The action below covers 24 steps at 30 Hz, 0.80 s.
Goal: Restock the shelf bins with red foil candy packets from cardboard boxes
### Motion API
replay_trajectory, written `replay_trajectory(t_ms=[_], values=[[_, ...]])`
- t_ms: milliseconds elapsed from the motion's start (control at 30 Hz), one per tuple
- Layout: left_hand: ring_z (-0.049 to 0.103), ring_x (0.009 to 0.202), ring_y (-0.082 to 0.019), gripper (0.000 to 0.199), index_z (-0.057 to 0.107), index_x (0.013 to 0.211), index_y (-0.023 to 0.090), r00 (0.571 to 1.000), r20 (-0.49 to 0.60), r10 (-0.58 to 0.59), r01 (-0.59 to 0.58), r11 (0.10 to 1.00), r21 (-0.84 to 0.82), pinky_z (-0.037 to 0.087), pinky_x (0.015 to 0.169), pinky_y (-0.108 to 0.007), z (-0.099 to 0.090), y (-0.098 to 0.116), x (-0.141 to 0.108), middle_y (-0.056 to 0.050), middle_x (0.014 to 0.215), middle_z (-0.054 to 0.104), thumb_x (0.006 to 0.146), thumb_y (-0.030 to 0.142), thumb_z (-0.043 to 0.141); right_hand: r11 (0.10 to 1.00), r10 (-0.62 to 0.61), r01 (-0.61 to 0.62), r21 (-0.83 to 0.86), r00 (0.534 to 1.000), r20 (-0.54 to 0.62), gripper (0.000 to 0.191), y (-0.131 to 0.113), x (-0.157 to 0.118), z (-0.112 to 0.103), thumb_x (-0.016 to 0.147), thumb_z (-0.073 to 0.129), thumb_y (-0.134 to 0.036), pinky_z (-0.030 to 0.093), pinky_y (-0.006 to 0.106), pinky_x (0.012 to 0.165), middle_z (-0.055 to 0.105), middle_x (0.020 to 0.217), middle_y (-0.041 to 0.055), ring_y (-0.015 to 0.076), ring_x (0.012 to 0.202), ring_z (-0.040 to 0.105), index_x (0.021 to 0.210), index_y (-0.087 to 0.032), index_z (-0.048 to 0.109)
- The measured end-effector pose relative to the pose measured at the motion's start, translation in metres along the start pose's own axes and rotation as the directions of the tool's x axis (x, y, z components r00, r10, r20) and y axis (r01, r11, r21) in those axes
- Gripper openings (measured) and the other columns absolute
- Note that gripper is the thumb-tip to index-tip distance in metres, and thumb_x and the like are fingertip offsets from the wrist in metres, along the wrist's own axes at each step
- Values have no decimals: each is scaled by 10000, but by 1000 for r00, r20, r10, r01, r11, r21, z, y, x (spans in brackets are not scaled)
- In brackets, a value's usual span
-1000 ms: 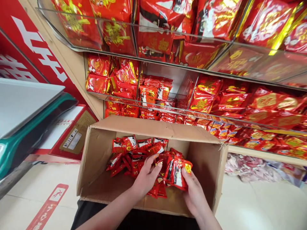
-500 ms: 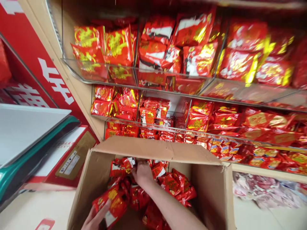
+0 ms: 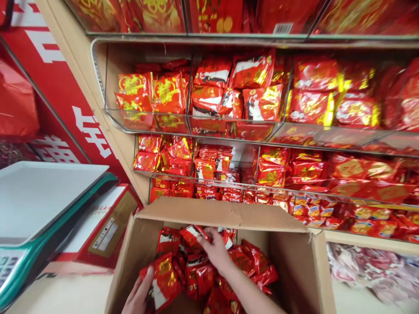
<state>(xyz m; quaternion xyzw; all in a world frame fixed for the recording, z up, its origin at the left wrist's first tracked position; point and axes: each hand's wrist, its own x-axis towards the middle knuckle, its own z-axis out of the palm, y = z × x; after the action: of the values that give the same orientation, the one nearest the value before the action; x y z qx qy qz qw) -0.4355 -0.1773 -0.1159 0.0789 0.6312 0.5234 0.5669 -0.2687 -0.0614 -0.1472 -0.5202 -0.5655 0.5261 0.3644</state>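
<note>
Inside an open cardboard box [image 3: 196, 211] lie several shiny red packets [image 3: 240, 259] with gold and black-and-white print. My left hand [image 3: 140, 292], at the box's near left, grips a red packet [image 3: 163, 279], thumb on its face. Farther back, my right hand [image 3: 214, 246] pinches another red packet [image 3: 193, 235] by its right end, lifted a little over the pile. The undersides of both held packets are hidden.
Clear-fronted shelves [image 3: 229, 131] full of red packets rise behind the box. On the left stand a scale with a pale tray [image 3: 49, 196] and a red carton [image 3: 114, 222]. Pale wrapped items [image 3: 369, 266] lie at the right.
My right hand has drawn a packet up from the pile's back and now pinches it. The left hand keeps its packet. The view has tilted upward, showing another shelf above.
</note>
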Motion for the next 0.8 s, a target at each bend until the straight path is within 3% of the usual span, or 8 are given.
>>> replay_trajectory(t_ms=[133,233,333,433,533,633,700,800], values=[[680,798,-201,337,533,967,257,991,129,31,-21,997,-76,534,690,-311,30,11,-14,13,819,713,687,372,681,932,74,-142,334,975,210,314,-7,-48,-45,770,548,-433,440,273,672,601,870,12,155,760,561,997,-217,547],[678,695,-172,282,541,944,254,982,190,-4,13,999,-49,524,607,-274,46,12,-19,16,780,708,719,382,651,969,-43,-42,243,942,334,361,-17,-67,-65,713,651,-347,420,268,745,595,888,3,150,809,544,1048,-235,575],[670,675,-176,297,544,962,243,968,244,-65,68,998,-4,504,548,-257,60,7,-24,-8,809,709,736,419,621,982,-138,77,173,915,378,441,-24,-72,-69,686,685,-284,411,278,778,581,869,-8,147,817,534,1100,-244,538],[661,728,-174,339,546,997,244,946,309,-99,104,995,-1,494,564,-251,69,1,-29,-14,865,704,744,465,590,979,-165,114,172,933,319,409,-27,-71,-65,716,658,-291,426,279,745,591,829,-10,147,788,550,1095,-241,514],[649,696,-157,327,547,970,267,945,305,-117,111,993,35,485,553,-244,73,-3,-32,18,823,699,723,473,608,977,-191,167,130,960,204,315,-28,-70,-61,727,647,-316,440,295,749,623,849,8,166,802,570,1023,-246,567],[631,624,-145,305,552,912,268,943,305,-132,109,990,93,470,513,-232,73,-9,-33,38,756,689,693,459,645,944,-328,329,13,934,141,149,-30,-70,-57,761,610,-322,441,308,752,625,845,29,179,794,566,890,-263,655],[623,591,-141,320,571,893,252,919,361,-157,121,985,122,454,490,-217,73,-13,-35,35,709,682,663,446,678,913,-394,404,-54,910,131,130,-30,-71,-54,789,574,-319,444,308,732,609,812,40,181,770,558,843,-269,681],[652,698,-179,414,596,935,231,881,453,-137,97,989,109,490,585,-244,73,-17,-40,8,761,705,573,315,777,916,-382,385,-112,923,51,152,-27,-79,-48,807,546,-318,448,319,762,602,816,55,191,801,558,828,-259,685]])
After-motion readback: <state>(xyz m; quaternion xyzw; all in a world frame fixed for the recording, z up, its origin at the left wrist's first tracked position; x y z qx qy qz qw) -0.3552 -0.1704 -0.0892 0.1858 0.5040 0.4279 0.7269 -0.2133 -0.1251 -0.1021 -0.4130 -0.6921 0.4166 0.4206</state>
